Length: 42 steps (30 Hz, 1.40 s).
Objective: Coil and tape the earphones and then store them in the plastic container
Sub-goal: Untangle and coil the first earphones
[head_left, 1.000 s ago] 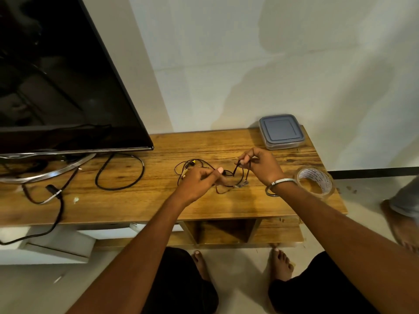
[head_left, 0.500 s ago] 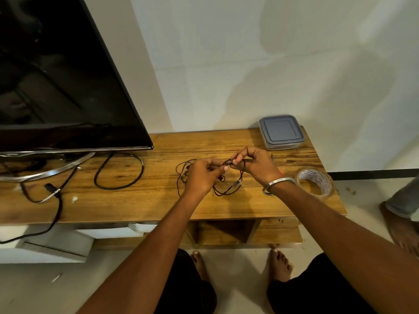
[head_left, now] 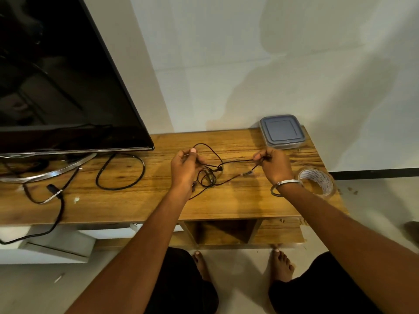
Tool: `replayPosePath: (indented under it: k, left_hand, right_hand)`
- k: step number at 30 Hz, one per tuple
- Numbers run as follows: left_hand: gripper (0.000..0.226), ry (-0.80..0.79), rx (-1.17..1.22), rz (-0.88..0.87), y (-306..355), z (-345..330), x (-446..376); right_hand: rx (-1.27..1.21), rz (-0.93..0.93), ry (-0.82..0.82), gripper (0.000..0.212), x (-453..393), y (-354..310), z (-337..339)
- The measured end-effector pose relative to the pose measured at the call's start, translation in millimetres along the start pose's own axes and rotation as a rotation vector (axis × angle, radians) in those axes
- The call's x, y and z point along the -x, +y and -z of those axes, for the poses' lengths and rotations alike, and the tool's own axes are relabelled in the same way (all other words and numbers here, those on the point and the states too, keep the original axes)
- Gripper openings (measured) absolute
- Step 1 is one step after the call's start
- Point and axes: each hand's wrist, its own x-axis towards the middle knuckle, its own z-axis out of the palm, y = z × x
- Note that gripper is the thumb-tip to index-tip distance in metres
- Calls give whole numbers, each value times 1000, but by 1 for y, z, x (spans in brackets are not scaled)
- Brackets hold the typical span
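Black wired earphones are stretched in the air over the wooden TV stand, tangled in loose loops at the middle. My left hand pinches the cable at its left end. My right hand, with a metal bangle at the wrist, pinches the cable at its right end. A square plastic container with a grey-blue lid on it sits at the stand's back right, against the wall. A roll of clear tape lies on the stand just right of my right wrist.
A large black TV stands on the left with its curved metal foot. Black power cables loop across the stand's left part. Open shelves are under the top, and my bare feet are on the floor.
My hands were close together on the bunched cable; they have moved apart, left going left and right going right, pulling the earphone cable out between them.
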Motion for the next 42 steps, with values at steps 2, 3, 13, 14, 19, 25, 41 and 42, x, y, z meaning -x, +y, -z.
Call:
replayPosePath:
  k: [2,3,13,14,19,25,41,42]
  left_hand:
    - [9,43,42,-34,4,6,-4]
    - [9,61,53,-52,6,9,-5]
    - [8,163,53,-238,12,25,-14]
    - [10,133,5,-265,10,24,-13]
    - [10,-43,-124,-328,4,6,0]
    - [17,-316,-203,-404,8,-13,11]
    - [12,-63,-330,-344,22,15,-14]
    - [14,-76,-244,-261,24,15,-13]
  right_hand:
    - [112,-29,59,34,-2,7,7]
    - [157,-39,83,33,-2,10,10]
    - [390,-70,81,24,-8,19,26]
    - [441,-39,23,27,-8,18,24]
    - [565,135,-196,32,3,-4,-3]
    - [195,488,-304,40,26,-42,-47]
    - [111,326,91,22,-10,-35,-2]
    - [84,294,81,22,-12,-34,0]
